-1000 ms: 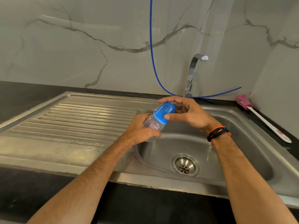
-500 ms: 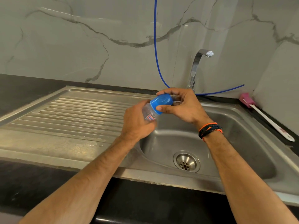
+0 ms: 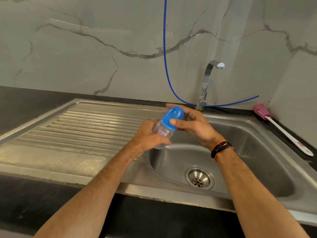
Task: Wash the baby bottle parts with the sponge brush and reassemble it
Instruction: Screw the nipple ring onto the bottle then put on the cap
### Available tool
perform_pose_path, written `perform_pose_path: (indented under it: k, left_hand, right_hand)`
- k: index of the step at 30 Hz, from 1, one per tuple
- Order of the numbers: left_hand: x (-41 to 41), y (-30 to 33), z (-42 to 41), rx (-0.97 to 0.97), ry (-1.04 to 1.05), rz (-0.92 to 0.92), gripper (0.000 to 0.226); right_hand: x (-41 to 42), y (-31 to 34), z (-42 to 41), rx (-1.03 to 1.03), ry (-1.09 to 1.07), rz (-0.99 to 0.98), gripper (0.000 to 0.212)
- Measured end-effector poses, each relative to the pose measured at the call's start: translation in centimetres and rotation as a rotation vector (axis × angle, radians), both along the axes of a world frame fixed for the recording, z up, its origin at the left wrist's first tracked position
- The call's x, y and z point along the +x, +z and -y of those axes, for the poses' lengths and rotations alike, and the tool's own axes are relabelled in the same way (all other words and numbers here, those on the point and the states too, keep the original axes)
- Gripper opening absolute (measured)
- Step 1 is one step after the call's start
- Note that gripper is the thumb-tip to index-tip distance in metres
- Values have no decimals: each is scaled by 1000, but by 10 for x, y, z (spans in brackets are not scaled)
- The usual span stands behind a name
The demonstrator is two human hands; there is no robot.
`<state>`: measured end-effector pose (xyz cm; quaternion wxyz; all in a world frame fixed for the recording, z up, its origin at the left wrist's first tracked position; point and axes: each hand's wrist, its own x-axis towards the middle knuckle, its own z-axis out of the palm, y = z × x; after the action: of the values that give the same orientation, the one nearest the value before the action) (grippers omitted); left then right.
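Blue plastic caps the baby bottle [image 3: 163, 133], which hangs tilted over the near-left corner of the sink [image 3: 267, 170], its cap [image 3: 172, 116] pointing up and away. A second ago the right hand lay curled over the top of the cap; now its thumb sits on the cap's lower rim and the other fingers [image 3: 187, 110] reach round the far side, more spread than before — my reading is a re-grip between twists, so the cap is still being unscrewed or pulled off and washing has not begun. The cap looks seated on the bottle as before.

The left hand [image 3: 147, 136] wraps the clear body from below and behind, thumb across the front under the red label, holding firmly. The right hand [image 3: 192, 124] comes in from the right, wrist bent, with an orange and black band [image 3: 221, 148] on it; thumb and fingers pinch the cap.

Further out, the sponge brush [image 3: 283, 131] lies untouched on the dark tabletop [image 3: 25, 103] right of the basin, pink head toward the wall. The tap [image 3: 205, 83] appears dry — no water shows.
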<state>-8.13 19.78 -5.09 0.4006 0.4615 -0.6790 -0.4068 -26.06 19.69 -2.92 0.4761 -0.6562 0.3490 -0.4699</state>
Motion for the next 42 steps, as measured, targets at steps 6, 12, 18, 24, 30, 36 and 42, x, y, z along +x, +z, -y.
perform_pose_path:
  k: [6,12,18,24,30,36,42]
  left_hand:
    - [-4,-8,3,-52,15,20,23]
    - [-8,-16,5,-263,324,56,40]
    - [0,-4,6,21,116,-108,24]
    - [-9,-11,6,-68,214,-42,18]
    - [-4,-12,10,-106,233,0,25]
    - [-6,-10,7,-83,169,-24,25]
    - [-5,-13,8,-96,247,-52,22]
  right_hand:
    - [12,-4,-4,-57,-66,79,44]
    - [50,-12,-3,-69,-445,157,32]
    - [39,-9,-3,-68,-200,158,39]
    - [40,-17,-2,-40,-362,169,38]
    - [41,-14,-2,-24,-295,234,38]
    - [48,-12,-5,-36,-370,298,39]
    - [59,-19,2,-12,-505,209,50]
